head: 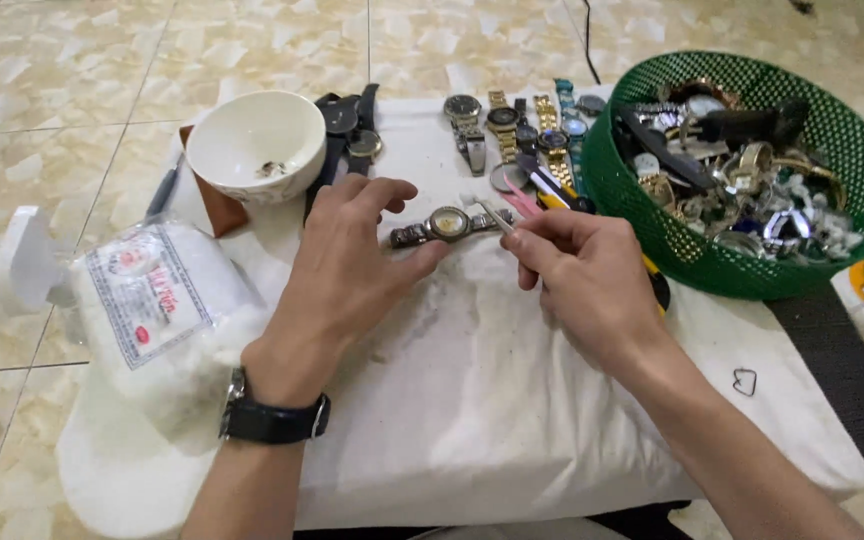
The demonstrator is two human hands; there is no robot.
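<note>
white cloth-covered table [472, 400] with bowl [255, 145], green basket [652, 225], row of watches [517, 125], cotton bag [152, 300]

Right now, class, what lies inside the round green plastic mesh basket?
The green plastic mesh basket holds a tangled heap of wristwatches, metal and dark straps together. Whatever sits beneath the top layer is covered, and the basket's bottom cannot be seen.

A wristwatch [449, 224] with a round pale dial, gold-toned bezel and grey metal bracelet lies face up on a white cloth, its band stretched left to right. Its left end is pinned under fingertips. A thin white stick [493, 213], angled from upper left to lower right, points at the case's right edge.
</note>
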